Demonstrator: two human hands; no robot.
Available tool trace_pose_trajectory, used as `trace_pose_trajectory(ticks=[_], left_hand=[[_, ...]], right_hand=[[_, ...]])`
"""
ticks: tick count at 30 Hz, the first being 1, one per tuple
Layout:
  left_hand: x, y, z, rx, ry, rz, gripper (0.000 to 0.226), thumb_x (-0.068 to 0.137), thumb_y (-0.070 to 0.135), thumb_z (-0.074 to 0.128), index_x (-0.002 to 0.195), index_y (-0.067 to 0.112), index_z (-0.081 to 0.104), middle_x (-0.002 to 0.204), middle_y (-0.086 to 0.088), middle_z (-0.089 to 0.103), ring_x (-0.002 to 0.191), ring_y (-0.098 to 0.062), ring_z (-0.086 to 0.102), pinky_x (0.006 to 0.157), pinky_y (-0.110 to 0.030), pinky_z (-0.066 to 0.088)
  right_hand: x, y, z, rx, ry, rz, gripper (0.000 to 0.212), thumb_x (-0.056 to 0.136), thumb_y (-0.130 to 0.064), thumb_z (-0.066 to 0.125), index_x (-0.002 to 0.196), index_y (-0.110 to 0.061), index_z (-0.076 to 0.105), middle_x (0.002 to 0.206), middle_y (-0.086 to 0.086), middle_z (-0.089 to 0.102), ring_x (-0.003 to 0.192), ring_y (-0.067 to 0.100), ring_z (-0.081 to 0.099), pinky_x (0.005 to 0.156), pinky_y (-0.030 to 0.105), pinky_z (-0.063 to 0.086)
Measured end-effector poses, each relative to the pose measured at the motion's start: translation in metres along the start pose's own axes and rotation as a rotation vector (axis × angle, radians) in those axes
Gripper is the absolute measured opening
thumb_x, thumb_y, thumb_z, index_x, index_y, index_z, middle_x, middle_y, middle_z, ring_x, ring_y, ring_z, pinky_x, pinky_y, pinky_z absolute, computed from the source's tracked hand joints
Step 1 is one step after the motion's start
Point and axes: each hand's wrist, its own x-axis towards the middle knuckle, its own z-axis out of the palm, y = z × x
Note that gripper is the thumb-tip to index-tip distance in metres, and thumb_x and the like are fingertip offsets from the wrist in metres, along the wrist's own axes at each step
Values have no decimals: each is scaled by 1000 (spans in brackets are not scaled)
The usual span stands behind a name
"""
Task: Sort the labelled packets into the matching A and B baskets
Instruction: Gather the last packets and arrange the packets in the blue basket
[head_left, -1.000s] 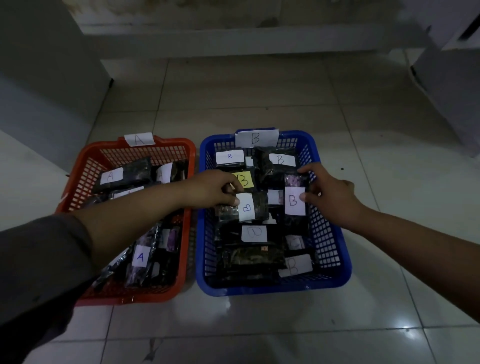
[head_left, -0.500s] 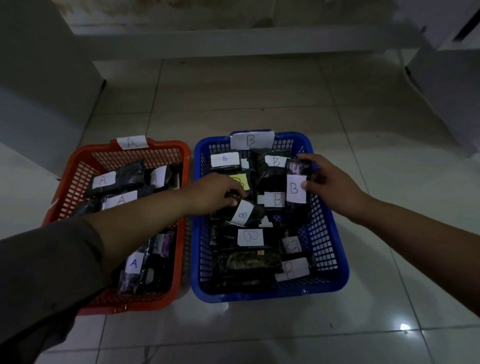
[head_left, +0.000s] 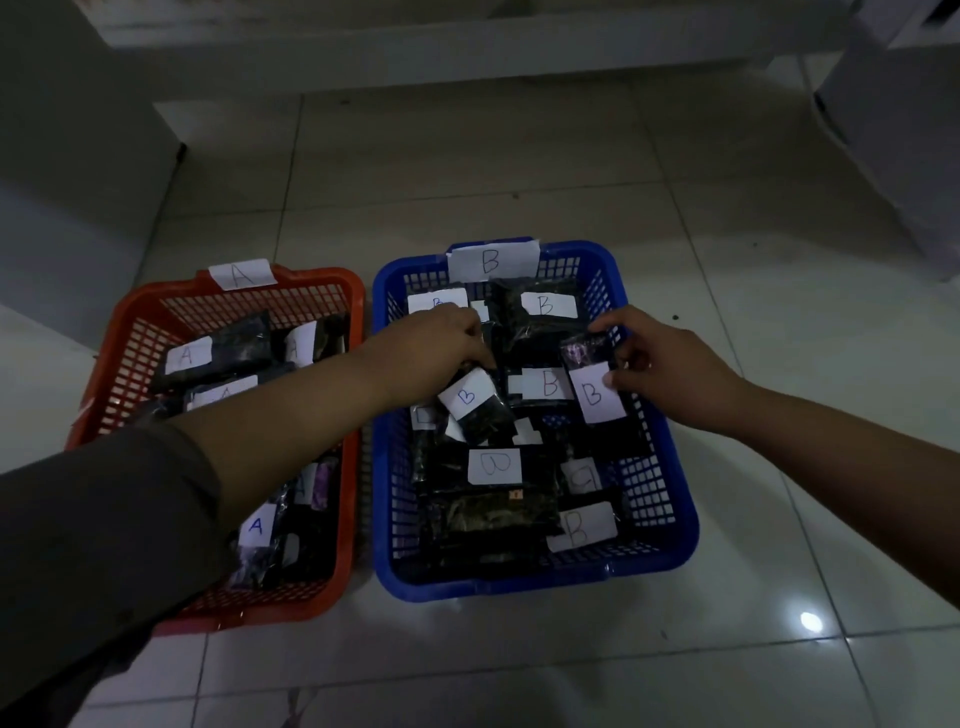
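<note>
Item: two B-labelled packets, both over the blue basket (head_left: 657, 470), which stands just right of the red basket (head_left: 130, 343) on the tiled floor (head_left: 519, 171).

Location of goods: my left hand (head_left: 431, 345) pinches the far end of one dark packet (head_left: 475, 402), which lies tilted on the pile near the basket's middle. My right hand (head_left: 670, 366) pinches a second packet (head_left: 595, 384) by its right edge, at the right wall of the blue basket, label facing up.

Hazards:
- The light is dim, so I judge a label could be misread; several in the blue basket lie turned or partly covered.
- The right packet sits against the right wall. Let go carelessly, it may slide over the rim onto the floor.
- The left packet rests slantwise on a loose heap; it may slip down and bury its label or its neighbours'.
- My left forearm crosses over the red basket, and the sleeve (head_left: 104, 519) could drag an A packet (head_left: 254, 535) out of place.

Pose: left arm reaches from the near left diagonally across the red basket, knuckles up, fingers curled down. Right arm comes in from the near right, fingers curled toward the packet.
</note>
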Motion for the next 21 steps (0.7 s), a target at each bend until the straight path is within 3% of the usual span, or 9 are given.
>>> trace_pose_trajectory(ticks=[7, 10, 11, 13, 15, 18, 21], left_hand=[[1, -7, 14, 173, 34, 124, 57, 72, 0, 72, 124, 20, 61, 115, -6, 62, 110, -27, 52, 87, -37, 40], [0, 16, 10, 28, 26, 122, 37, 87, 20, 62, 124, 24, 59, 121, 0, 59, 113, -18, 49, 97, -35, 40], [0, 30, 8, -105, -50, 99, 33, 91, 30, 58, 124, 26, 58, 121, 3, 57, 113, -14, 48, 98, -35, 40], [-2, 59, 8, -332, -317, 71, 46, 88, 50, 55, 129, 30, 52, 128, 6, 51, 117, -10, 42, 102, -32, 38], [-3, 80, 14, -353, -509, 121, 64, 81, 58, 60, 136, 30, 44, 135, 5, 45, 122, -11, 39, 105, -31, 35], [-8, 88, 22, -256, -526, 211, 47, 82, 44, 66, 123, 24, 56, 122, 1, 53, 113, -14, 45, 95, -31, 42], [-14, 80, 24, -239, -539, 169, 29, 86, 33, 64, 114, 25, 61, 109, 5, 57, 106, -11, 48, 86, -26, 43]], right_hand=[[-2, 1, -8, 96, -16, 10, 46, 81, -10, 68, 119, -29, 49, 82, 10, 63, 72, 20, 58, 65, 24, 42], [-3, 3, -11, 162, -14, 33, 45, 81, -9, 68, 117, -29, 49, 82, 14, 63, 71, 18, 57, 67, 26, 44], [-4, 4, -12, 181, -13, 44, 45, 81, -9, 68, 116, -30, 49, 81, 14, 63, 70, 18, 57, 67, 27, 44], [-3, 7, -13, 218, -12, 69, 45, 81, -10, 69, 115, -31, 49, 80, 12, 64, 72, 20, 60, 69, 29, 46], [-3, 8, -12, 238, -13, 81, 44, 81, -10, 69, 115, -31, 49, 81, 12, 66, 74, 22, 63, 73, 32, 48], [-3, 10, -10, 231, -20, 79, 44, 82, -10, 68, 115, -31, 48, 82, 9, 65, 75, 21, 63, 71, 31, 48], [-4, 10, -9, 199, -16, 76, 44, 83, -12, 67, 116, -32, 46, 83, 8, 65, 73, 19, 61, 68, 27, 46]])
